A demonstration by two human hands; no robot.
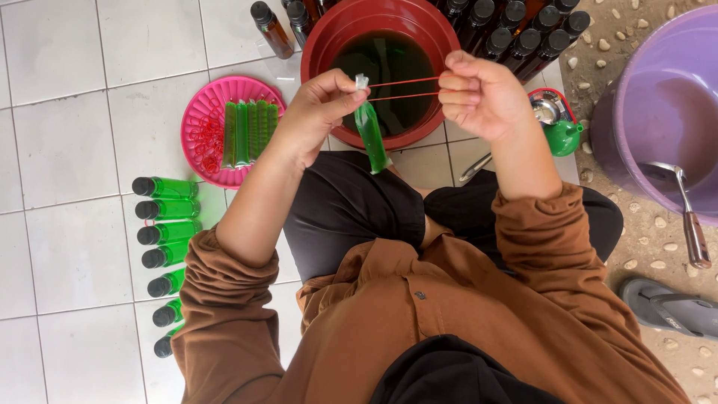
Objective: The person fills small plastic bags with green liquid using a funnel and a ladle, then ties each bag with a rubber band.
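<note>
Landmark: round red plastic basin (321, 52) of dark green liquid, on the white tiled floor (67, 112).

1. Left hand (318, 112): in front of the basin's near rim, fingers closed, pinching the twisted top of a narrow clear plastic tube bag filled with green liquid (371, 135). The bag hangs down from the pinch, over the basin's near rim and the person's lap.
2. Right hand (479, 93): at the basin's near right rim, fingers curled shut on a thin red rubber band (404, 87), which is stretched taut in two strands across to the bag's neck.
3. Round pink plastic basket tray (196, 123): just left of the basin; holds several filled green tube bags (249, 131) side by side and a heap of loose red rubber bands (208, 142).
4. Row of green-filled bottles with black caps (166, 232): lying on the floor, left and nearer than the basin.
5. Amber bottles with black caps (523, 34): standing behind the basin, mostly at its right.
6. Small green funnel (562, 137): right of the basin.
7. Large purple plastic tub (658, 112): far right of the basin, with a metal ladle (684, 198) resting in it.
</note>
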